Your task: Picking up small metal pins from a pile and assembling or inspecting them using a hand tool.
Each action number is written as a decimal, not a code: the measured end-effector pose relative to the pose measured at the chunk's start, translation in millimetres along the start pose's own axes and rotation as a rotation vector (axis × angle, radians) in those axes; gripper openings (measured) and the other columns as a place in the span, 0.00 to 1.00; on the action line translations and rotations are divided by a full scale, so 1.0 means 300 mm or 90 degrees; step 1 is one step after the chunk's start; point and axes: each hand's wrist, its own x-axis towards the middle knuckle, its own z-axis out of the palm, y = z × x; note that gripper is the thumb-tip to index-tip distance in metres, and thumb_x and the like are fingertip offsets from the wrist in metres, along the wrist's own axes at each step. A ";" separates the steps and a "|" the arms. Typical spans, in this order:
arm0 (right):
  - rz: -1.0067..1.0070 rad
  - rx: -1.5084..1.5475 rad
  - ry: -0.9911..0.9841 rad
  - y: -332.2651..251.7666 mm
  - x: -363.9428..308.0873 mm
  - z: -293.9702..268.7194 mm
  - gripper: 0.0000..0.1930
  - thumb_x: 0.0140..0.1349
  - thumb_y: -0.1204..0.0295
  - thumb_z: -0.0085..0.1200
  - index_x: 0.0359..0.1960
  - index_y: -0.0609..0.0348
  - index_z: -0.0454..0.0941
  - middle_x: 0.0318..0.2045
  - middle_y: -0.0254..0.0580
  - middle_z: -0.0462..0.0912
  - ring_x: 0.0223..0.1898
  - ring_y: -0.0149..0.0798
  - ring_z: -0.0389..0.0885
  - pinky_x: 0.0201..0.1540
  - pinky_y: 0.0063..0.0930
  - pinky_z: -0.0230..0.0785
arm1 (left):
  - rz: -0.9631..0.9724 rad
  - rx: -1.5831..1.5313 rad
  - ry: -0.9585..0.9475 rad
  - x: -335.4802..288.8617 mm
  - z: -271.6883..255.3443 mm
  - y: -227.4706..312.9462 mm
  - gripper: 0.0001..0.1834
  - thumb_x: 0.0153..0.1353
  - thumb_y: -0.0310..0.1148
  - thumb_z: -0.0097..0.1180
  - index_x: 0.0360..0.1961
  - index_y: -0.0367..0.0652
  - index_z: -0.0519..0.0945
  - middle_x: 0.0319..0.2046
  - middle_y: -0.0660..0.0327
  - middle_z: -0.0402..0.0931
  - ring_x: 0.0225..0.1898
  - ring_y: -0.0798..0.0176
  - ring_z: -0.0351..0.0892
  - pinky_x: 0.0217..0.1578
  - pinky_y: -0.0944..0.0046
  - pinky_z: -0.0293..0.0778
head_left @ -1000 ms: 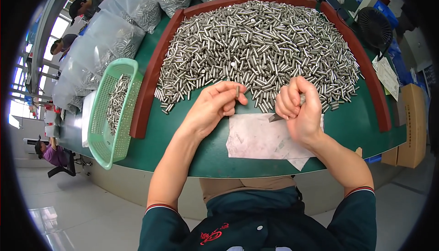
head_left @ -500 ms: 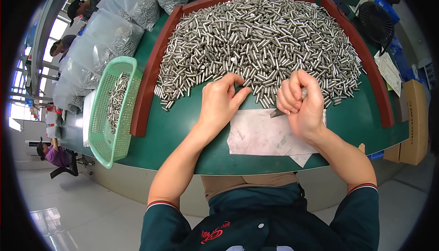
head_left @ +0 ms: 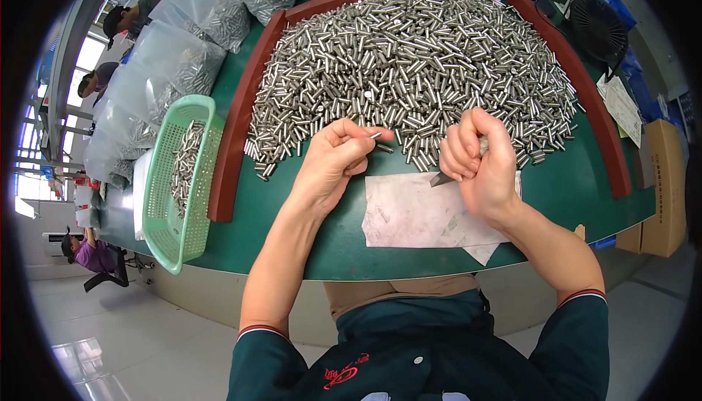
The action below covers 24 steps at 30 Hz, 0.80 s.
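My left hand (head_left: pixel 327 160) is at the near edge of a wide pile of short metal pins (head_left: pixel 417 57), its thumb and forefinger pinching one pin (head_left: pixel 376 135). Another pin (head_left: pixel 385 148) shows just below those fingertips. To the right, my right hand (head_left: pixel 479 167) is closed in a fist around a tool with a dark, flat tip (head_left: pixel 440 179). That tip points left over the upper edge of a stained, pale cloth (head_left: pixel 417 218); most of the tool is hidden in the fist. A bit of something whitish shows between the right fingers.
A dark red wooden frame (head_left: pixel 241 130) borders the pile on the green table (head_left: pixel 322 255). At left stands a green basket (head_left: pixel 153 203) holding more pins. Bags of pins (head_left: pixel 183 65) line the far left. A black fan (head_left: pixel 598 28) and cardboard box (head_left: pixel 664 189) are right.
My left thumb and forefinger, apart half a second ago, are now closed on a pin. The left hand has turned and drawn slightly left. My right hand has barely moved.
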 end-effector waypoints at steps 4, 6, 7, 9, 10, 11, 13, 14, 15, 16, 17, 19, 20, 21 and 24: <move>0.006 0.007 0.004 -0.001 -0.001 0.006 0.19 0.60 0.64 0.32 0.11 0.54 0.54 0.06 0.29 0.53 0.09 0.23 0.46 0.13 0.20 0.42 | -0.003 0.217 0.046 -0.011 0.002 0.012 0.05 0.48 0.23 0.53 0.26 0.40 0.70 0.25 0.58 0.76 0.19 0.78 0.64 0.17 0.77 0.58; 0.007 0.005 0.004 -0.003 -0.001 0.007 0.18 0.60 0.64 0.32 0.11 0.54 0.54 0.06 0.29 0.53 0.09 0.23 0.46 0.13 0.20 0.42 | 0.094 0.302 0.060 -0.020 0.008 0.014 0.04 0.46 0.23 0.53 0.23 0.38 0.71 0.20 0.62 0.73 0.19 0.76 0.67 0.17 0.74 0.61; 0.006 0.002 0.004 -0.002 0.000 0.008 0.18 0.60 0.64 0.32 0.11 0.54 0.54 0.06 0.29 0.53 0.09 0.23 0.46 0.13 0.20 0.42 | 0.130 0.481 0.091 -0.028 -0.002 0.027 0.04 0.44 0.23 0.53 0.22 0.37 0.71 0.17 0.64 0.71 0.19 0.75 0.68 0.18 0.72 0.62; 0.005 -0.001 0.004 -0.003 0.002 0.005 0.18 0.59 0.65 0.32 0.11 0.54 0.54 0.06 0.29 0.53 0.09 0.23 0.46 0.13 0.20 0.42 | 0.184 0.755 0.159 -0.038 0.004 0.044 0.04 0.39 0.23 0.52 0.18 0.35 0.69 0.11 0.62 0.67 0.15 0.69 0.69 0.18 0.68 0.64; 0.005 -0.004 0.003 -0.003 0.002 0.004 0.18 0.59 0.65 0.32 0.11 0.54 0.54 0.06 0.29 0.53 0.09 0.23 0.46 0.13 0.20 0.42 | 0.184 0.755 0.157 -0.042 0.002 0.049 0.04 0.39 0.23 0.52 0.18 0.35 0.69 0.11 0.62 0.67 0.15 0.69 0.69 0.18 0.68 0.64; 0.004 -0.004 0.004 -0.002 0.002 0.002 0.18 0.59 0.65 0.32 0.11 0.54 0.54 0.06 0.29 0.53 0.09 0.23 0.46 0.13 0.20 0.42 | 0.192 0.814 0.149 -0.049 -0.003 0.054 0.04 0.39 0.22 0.51 0.19 0.35 0.70 0.11 0.63 0.64 0.15 0.72 0.65 0.17 0.70 0.61; 0.004 -0.006 0.003 -0.001 0.002 -0.003 0.18 0.59 0.65 0.32 0.11 0.54 0.53 0.06 0.29 0.52 0.09 0.23 0.46 0.13 0.20 0.42 | 0.231 0.902 0.138 -0.054 -0.013 0.059 0.04 0.38 0.20 0.48 0.21 0.35 0.70 0.11 0.58 0.63 0.13 0.65 0.65 0.17 0.66 0.61; 0.004 -0.004 0.003 -0.002 0.002 0.000 0.18 0.59 0.65 0.32 0.11 0.54 0.53 0.06 0.29 0.52 0.09 0.23 0.46 0.13 0.20 0.42 | 0.232 0.903 0.137 -0.059 -0.024 0.059 0.04 0.38 0.20 0.48 0.21 0.35 0.70 0.11 0.58 0.63 0.13 0.65 0.65 0.17 0.66 0.61; 0.004 -0.003 0.004 -0.003 0.003 0.003 0.17 0.59 0.65 0.32 0.11 0.54 0.53 0.06 0.29 0.52 0.09 0.23 0.46 0.13 0.20 0.42 | 0.294 0.959 0.126 -0.062 -0.035 0.057 0.04 0.38 0.20 0.48 0.20 0.34 0.69 0.12 0.56 0.65 0.15 0.61 0.67 0.18 0.64 0.63; 0.004 -0.003 0.005 -0.005 0.003 0.005 0.17 0.59 0.66 0.32 0.11 0.54 0.53 0.06 0.29 0.52 0.09 0.23 0.46 0.13 0.20 0.42 | 0.358 1.014 0.113 -0.066 -0.040 0.056 0.04 0.38 0.19 0.48 0.20 0.34 0.69 0.13 0.54 0.67 0.16 0.56 0.69 0.20 0.61 0.64; 0.003 -0.003 0.006 -0.004 0.003 0.005 0.17 0.59 0.66 0.32 0.11 0.54 0.53 0.06 0.29 0.52 0.09 0.23 0.46 0.13 0.20 0.42 | 0.351 1.041 0.104 -0.076 -0.034 0.062 0.03 0.39 0.18 0.47 0.19 0.34 0.67 0.14 0.52 0.68 0.18 0.51 0.70 0.22 0.58 0.65; 0.007 -0.003 0.000 -0.002 0.005 0.001 0.17 0.59 0.65 0.32 0.11 0.54 0.53 0.06 0.29 0.52 0.09 0.23 0.46 0.13 0.20 0.42 | 0.359 1.021 0.075 -0.069 -0.031 0.056 0.03 0.39 0.19 0.48 0.20 0.33 0.68 0.14 0.53 0.68 0.18 0.52 0.70 0.21 0.59 0.65; 0.010 -0.003 -0.002 -0.001 0.003 0.002 0.17 0.59 0.65 0.32 0.11 0.54 0.53 0.06 0.29 0.52 0.09 0.23 0.46 0.13 0.20 0.42 | 0.363 1.001 0.051 -0.070 -0.027 0.050 0.04 0.39 0.19 0.48 0.20 0.33 0.68 0.15 0.53 0.68 0.18 0.53 0.70 0.21 0.60 0.65; 0.008 -0.006 0.001 -0.002 0.002 0.004 0.18 0.59 0.65 0.32 0.11 0.53 0.53 0.06 0.29 0.52 0.09 0.23 0.46 0.13 0.20 0.42 | 0.334 0.939 0.019 -0.063 -0.020 0.046 0.04 0.40 0.19 0.50 0.21 0.33 0.70 0.14 0.55 0.67 0.16 0.58 0.69 0.20 0.63 0.65; 0.004 -0.011 -0.003 -0.004 -0.001 0.008 0.19 0.60 0.64 0.32 0.11 0.53 0.53 0.06 0.28 0.52 0.10 0.23 0.46 0.13 0.19 0.42 | 0.275 0.846 0.011 -0.045 -0.015 0.028 0.05 0.42 0.21 0.54 0.23 0.33 0.73 0.12 0.62 0.64 0.15 0.70 0.63 0.19 0.70 0.63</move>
